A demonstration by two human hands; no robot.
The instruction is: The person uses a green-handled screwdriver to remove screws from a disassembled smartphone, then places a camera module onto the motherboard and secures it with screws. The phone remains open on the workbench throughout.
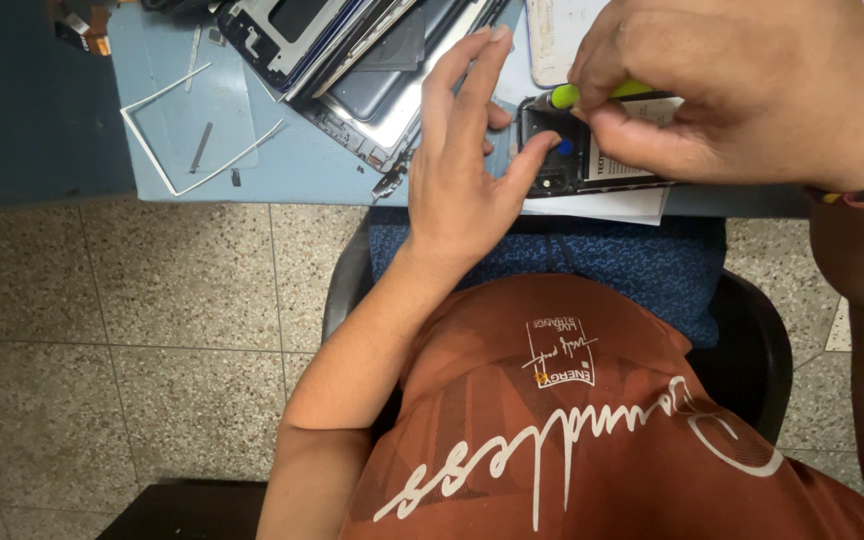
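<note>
An opened black phone (564, 165) lies on the blue table (282, 165), its back cover off and inner parts showing. My left hand (467, 165) rests flat beside it, thumb and fingertips pressing on its left edge. My right hand (752, 90) is above the phone's right half, fingers closed around a small screwdriver with a yellow-green handle (592, 94) whose tip points down into the phone. Part of the phone is hidden under my right hand.
A stack of phone frames and back covers (362, 50) lies at the table's far side. A thin white frame strip (192, 130) and small loose parts sit to the left. White paper (612, 205) lies under the phone. Below are my lap, a black chair (752, 350) and a speckled floor.
</note>
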